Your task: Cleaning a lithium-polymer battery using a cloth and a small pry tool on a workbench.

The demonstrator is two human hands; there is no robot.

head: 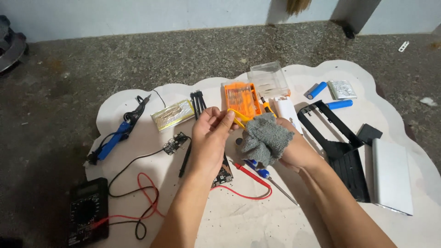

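My left hand point(210, 133) pinches yellow tweezers point(239, 118) between thumb and fingers, held above the white mat. My right hand point(289, 144) grips a grey cloth point(264, 138) that is bunched against the tweezers' tip. Beneath my hands lie a small circuit board point(223, 175) and a blue-handled screwdriver point(264, 174). An orange bit case point(242, 98) with its clear lid point(268, 79) open sits just beyond.
A black multimeter point(88, 212) with red and black leads is at lower left. A blue soldering iron point(117, 133), a flat silver battery pack point(173, 115), blue cylindrical cells point(317, 90), a black plastic frame point(342, 151) and a white casing point(390, 177) lie around on the mat point(257, 220). Rough grey floor surrounds it.
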